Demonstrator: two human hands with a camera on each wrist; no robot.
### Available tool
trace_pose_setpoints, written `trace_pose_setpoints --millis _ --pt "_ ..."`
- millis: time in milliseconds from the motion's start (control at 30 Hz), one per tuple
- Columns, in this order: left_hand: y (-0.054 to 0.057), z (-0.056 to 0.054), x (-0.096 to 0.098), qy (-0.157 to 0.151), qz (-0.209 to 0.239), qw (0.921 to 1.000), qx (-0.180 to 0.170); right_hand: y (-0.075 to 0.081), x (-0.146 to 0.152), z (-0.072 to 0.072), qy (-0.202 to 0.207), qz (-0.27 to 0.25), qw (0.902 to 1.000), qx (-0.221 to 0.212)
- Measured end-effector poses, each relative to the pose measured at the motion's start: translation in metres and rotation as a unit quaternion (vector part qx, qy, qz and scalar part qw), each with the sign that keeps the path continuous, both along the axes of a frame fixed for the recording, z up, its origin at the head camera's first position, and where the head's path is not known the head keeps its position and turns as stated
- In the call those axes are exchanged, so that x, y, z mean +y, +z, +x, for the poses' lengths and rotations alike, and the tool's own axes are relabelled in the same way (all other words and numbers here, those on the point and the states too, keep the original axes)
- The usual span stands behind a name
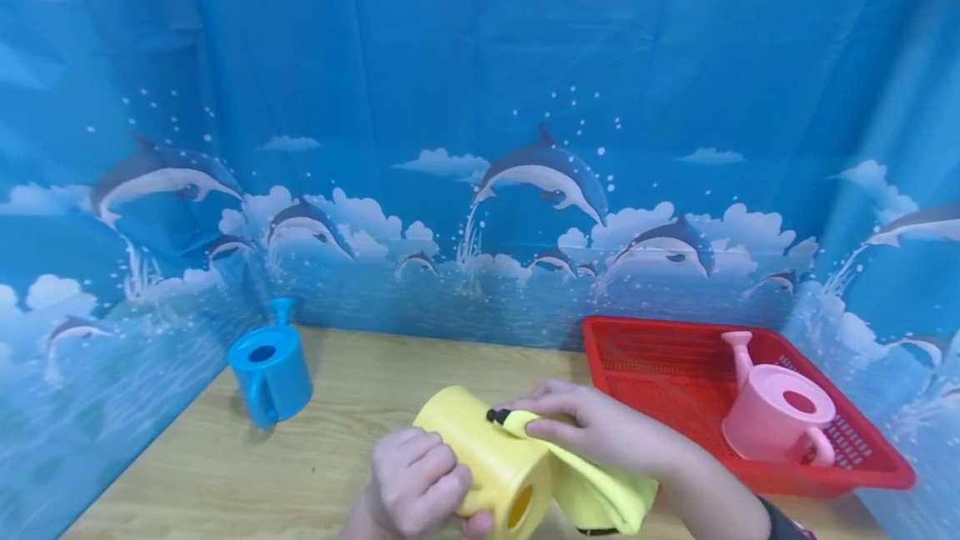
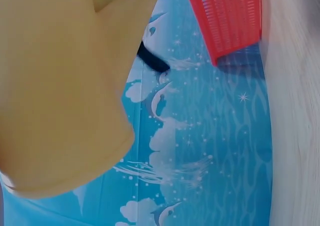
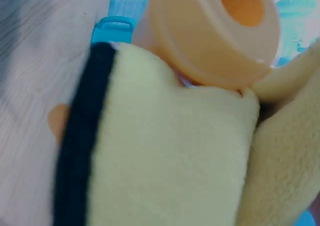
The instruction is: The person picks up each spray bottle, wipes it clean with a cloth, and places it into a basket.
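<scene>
In the head view my left hand [image 1: 416,480] grips a yellow watering can [image 1: 474,445] at the near front, tipped on its side with its round opening toward me. My right hand [image 1: 611,432] holds a yellow cloth [image 1: 600,494] with black edging against the can's upper side, thumb on top and the rest of the cloth hanging below. Up close in the right wrist view, the fuzzy cloth [image 3: 165,151] and its dark border cover much of the picture beneath the can [image 3: 200,41]. The can's body [image 2: 60,101] fills the left of the left wrist view.
A blue watering can [image 1: 283,375] stands at the table's left back. On the right, a red plastic basket [image 1: 651,407] contains a pink watering can [image 1: 761,427], close beside my right forearm. A blue dolphin-print curtain [image 1: 420,107] encloses the wooden table [image 1: 337,407] at the back and sides.
</scene>
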State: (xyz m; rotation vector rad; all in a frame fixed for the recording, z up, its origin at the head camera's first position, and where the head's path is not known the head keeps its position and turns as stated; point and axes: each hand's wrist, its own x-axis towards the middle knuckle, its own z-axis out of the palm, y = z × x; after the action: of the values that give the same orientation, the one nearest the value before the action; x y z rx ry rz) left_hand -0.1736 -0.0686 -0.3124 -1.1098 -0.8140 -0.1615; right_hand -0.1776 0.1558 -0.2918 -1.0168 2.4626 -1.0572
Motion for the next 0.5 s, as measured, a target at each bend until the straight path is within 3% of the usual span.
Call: trace_pose_setpoints --millis 233,500 --pt "-0.002 -0.002 -0.001 -0.010 -0.003 0.9999 -0.001 0.001 0.020 0.016 0.010 -0.023 0.9996 0.010" --pt "-0.002 0.005 0.007 -0.003 -0.022 0.9998 0.000 -0.008 0.006 0.006 -0.038 -0.020 0.9990 0.013"
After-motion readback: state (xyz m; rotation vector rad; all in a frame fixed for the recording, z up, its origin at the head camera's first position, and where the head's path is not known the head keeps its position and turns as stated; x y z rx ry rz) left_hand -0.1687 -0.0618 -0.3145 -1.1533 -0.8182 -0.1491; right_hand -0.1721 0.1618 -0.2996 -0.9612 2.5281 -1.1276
